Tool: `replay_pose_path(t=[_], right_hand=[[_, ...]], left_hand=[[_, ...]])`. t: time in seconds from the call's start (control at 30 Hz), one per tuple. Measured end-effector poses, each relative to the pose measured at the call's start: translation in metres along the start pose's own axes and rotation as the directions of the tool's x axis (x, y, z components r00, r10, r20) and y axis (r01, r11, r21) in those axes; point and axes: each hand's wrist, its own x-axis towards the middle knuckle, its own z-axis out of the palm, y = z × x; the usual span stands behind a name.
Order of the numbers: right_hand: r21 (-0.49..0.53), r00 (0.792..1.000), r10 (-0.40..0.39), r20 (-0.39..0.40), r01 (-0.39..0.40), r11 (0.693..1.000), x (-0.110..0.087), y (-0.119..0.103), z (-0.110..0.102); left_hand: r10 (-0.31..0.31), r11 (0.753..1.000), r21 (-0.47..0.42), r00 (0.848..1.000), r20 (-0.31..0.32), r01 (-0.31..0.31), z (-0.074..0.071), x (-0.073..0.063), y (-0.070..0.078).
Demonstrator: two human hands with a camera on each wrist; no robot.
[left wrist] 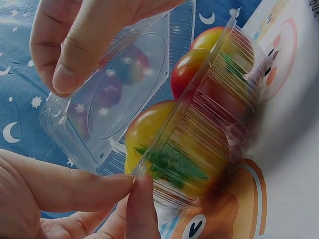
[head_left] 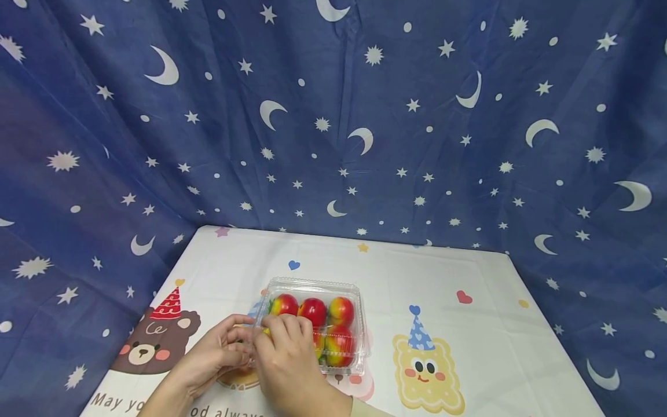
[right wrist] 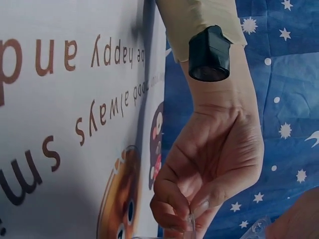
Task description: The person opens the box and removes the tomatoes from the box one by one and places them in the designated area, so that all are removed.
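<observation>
A clear plastic clamshell box (head_left: pixel 359 289) sits on the table, holding several red-and-yellow fruits (head_left: pixel 312 311), some with green leaves. My left hand (head_left: pixel 221 350) pinches the rim of the box's base at its near left corner, between thumb and finger. Up close in the left wrist view, the lid (left wrist: pixel 94 144) stands tilted up from the base, with a gap between the two rims. My right hand (head_left: pixel 289 359) pinches a corner of that lid and covers some of the fruits in the head view. In the right wrist view the left hand (right wrist: pixel 214 154) grips a clear plastic edge.
A white cloth printed with cartoon figures and lettering covers the table (head_left: pixel 500 324). Behind and at both sides hangs a blue curtain (head_left: pixel 385 92) with moons and stars. A black camera (right wrist: pixel 209 55) is worn on the left wrist.
</observation>
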Motion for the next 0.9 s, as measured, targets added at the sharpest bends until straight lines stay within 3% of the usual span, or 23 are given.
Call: replay_pose_path(t=[0.43, 0.9], right_hand=[[0.05, 0.999, 0.0, 0.055, -0.003, 0.999, 0.003, 0.006, -0.011], [0.087, 0.999, 0.038, 0.024, -0.04, 0.995, 0.006, 0.017, -0.022]], left_hand=[[-0.003, 1.0, 0.013, 1.0, -0.001, 0.003, -0.001, 0.0, 0.0], [-0.015, 1.0, 0.0, 1.0, 0.003, 0.015, -0.003, 0.001, 0.001]])
